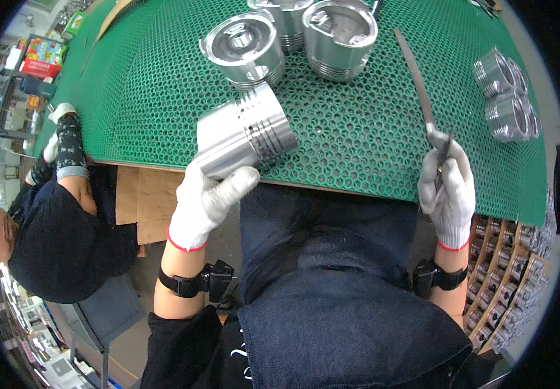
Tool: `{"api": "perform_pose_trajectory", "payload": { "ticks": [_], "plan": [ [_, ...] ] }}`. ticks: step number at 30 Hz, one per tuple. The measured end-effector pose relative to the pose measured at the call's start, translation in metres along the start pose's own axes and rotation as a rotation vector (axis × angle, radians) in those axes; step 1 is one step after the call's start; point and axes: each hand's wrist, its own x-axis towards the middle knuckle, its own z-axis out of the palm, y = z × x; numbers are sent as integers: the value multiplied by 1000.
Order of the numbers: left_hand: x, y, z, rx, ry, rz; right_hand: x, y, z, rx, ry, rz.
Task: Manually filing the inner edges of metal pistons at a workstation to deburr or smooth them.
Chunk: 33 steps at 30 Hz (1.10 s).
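Observation:
My left hand [210, 198], in a white glove with a red cuff, grips a shiny metal piston [246, 133] tilted on its side, its ring grooves facing right. My gloved right hand [448, 188] is closed around a long, narrow, flat metal tool [416, 78] that looks like a file or scraper, its blade extending away over the mat. A thin dark pointed piece [446, 150] also shows between the fingers; its kind is unclear. Just beyond the held piston stand three upright pistons, including a left one [244, 48] and a right one [339, 39].
A green mat with a honeycomb pattern [357, 142] covers the table. More pistons [503, 94] lie at its right edge. Below right, a wooden rack [500, 285] holds many metal parts. At left sits a co-worker [72, 240] with gloved hands on the table, near a grey chair [108, 311].

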Motion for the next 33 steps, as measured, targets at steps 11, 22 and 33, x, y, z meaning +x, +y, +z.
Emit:
{"api": "perform_pose_trajectory", "payload": {
  "ticks": [11, 22, 33],
  "plan": [
    [24, 97, 13, 1525, -185, 747, -12, -13, -4, 20, 44, 105],
    [63, 48, 65, 615, -46, 917, 11, -41, 19, -818, -233, -491],
    [43, 51, 75, 700, -39, 803, 19, -28, 39, -1421, -188, -697]
  ]
}}
